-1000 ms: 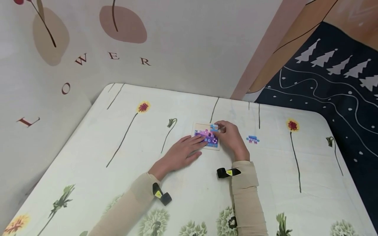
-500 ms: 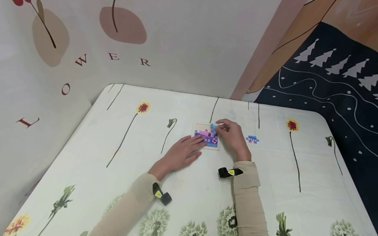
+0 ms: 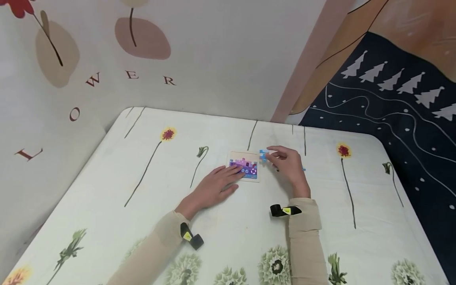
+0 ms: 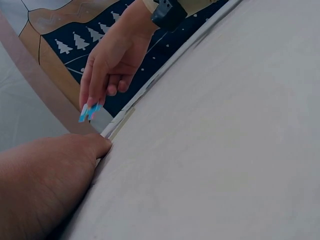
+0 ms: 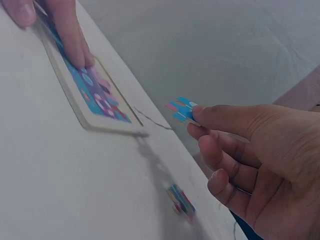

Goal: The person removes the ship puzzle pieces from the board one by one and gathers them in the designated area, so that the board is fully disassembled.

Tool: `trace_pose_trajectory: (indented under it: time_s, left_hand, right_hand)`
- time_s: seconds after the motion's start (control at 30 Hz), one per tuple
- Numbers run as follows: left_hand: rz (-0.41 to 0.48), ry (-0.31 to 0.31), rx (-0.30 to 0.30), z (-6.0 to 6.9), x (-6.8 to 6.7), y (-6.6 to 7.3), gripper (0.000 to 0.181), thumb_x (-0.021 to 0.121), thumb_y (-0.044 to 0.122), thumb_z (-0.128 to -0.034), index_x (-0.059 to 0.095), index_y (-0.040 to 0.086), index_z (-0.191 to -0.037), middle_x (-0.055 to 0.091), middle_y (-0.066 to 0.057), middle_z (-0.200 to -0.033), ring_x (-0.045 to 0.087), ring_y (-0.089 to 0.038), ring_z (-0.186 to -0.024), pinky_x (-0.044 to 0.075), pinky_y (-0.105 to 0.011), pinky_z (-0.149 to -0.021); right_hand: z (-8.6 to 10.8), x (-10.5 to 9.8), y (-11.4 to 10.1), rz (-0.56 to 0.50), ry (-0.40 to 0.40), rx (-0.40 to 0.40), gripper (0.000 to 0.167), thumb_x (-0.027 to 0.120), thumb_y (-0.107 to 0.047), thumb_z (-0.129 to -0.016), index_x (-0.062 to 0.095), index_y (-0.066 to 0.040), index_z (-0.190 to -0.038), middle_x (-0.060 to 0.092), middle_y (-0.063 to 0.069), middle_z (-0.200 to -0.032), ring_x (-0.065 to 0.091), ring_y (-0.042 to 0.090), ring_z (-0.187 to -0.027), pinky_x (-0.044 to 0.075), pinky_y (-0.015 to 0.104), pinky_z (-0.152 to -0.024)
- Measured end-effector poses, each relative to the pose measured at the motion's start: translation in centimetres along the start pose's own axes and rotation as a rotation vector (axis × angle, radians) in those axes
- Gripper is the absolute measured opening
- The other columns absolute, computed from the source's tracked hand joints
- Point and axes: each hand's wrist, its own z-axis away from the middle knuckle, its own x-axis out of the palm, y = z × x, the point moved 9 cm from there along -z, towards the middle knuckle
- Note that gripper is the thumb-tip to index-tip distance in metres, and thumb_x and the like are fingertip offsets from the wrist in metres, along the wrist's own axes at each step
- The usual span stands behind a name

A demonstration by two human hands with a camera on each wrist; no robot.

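A square puzzle board (image 3: 244,155) lies on the table, its lower part filled with purple, pink and blue pieces and its upper strip bare wood. My left hand (image 3: 215,186) rests flat with its fingers over the board's left side. Between thumb and fingertips my right hand (image 3: 289,165) pinches a light-blue puzzle piece (image 3: 263,154), held beside the board's upper right corner. The right wrist view shows this piece (image 5: 183,109) raised above the tabletop. Another loose piece (image 5: 181,200) lies on the table below the right hand (image 5: 250,160), mostly hidden by that hand in the head view.
A white cloth with printed flowers covers the table (image 3: 164,158). Behind it hangs a pale backdrop (image 3: 213,59) with letters, and at the right a dark panel (image 3: 377,107) with white trees.
The right hand has lifted the light-blue piece off the board's upper right corner and moved right with it. The left hand stays on the board. The head view has shifted slightly.
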Motion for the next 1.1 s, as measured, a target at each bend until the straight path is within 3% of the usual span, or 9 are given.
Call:
trace_pose_trajectory:
  time_s: [0.17, 0.67, 1.1]
  left_hand:
    - [-0.007, 0.023, 0.012, 0.1, -0.2, 0.0, 0.051, 0.044, 0.036, -0.1113, 0.044, 0.017, -0.159, 0.035, -0.005, -0.166, 0.026, -0.022, -0.156, 0.018, -0.046, -0.127]
    - [-0.001, 0.046, 0.036, 0.2, -0.3, 0.3, 0.052, 0.046, 0.035, -0.1105, 0.045, 0.015, -0.158, 0.036, -0.004, -0.165, 0.027, -0.023, -0.155, 0.020, -0.047, -0.126]
    - [-0.009, 0.041, 0.035, 0.1, -0.2, 0.2, 0.051, 0.046, 0.034, -0.1103, 0.046, 0.015, -0.157, 0.037, -0.003, -0.165, 0.028, -0.022, -0.155, 0.020, -0.045, -0.126]
  right_hand:
    - [0.5, -2.0, 1.1, 0.026, 0.012, 0.050, 0.035, 0.073, -0.024, -0.099, 0.072, -0.009, -0.131, 0.075, 0.017, -0.104, 0.069, 0.027, -0.078, 0.051, 0.025, -0.066]
    - [3.6, -10.3, 6.0, 0.155, 0.137, 0.182, 0.041, 0.071, -0.031, -0.100, 0.071, -0.008, -0.133, 0.074, 0.013, -0.104, 0.062, 0.014, -0.076, 0.047, 0.023, -0.061]
    - [5.0, -13.2, 8.3, 0.214, 0.133, 0.233, 0.039, 0.067, -0.026, -0.103, 0.069, -0.004, -0.135, 0.072, 0.011, -0.102, 0.058, 0.014, -0.076, 0.047, 0.020, -0.062]
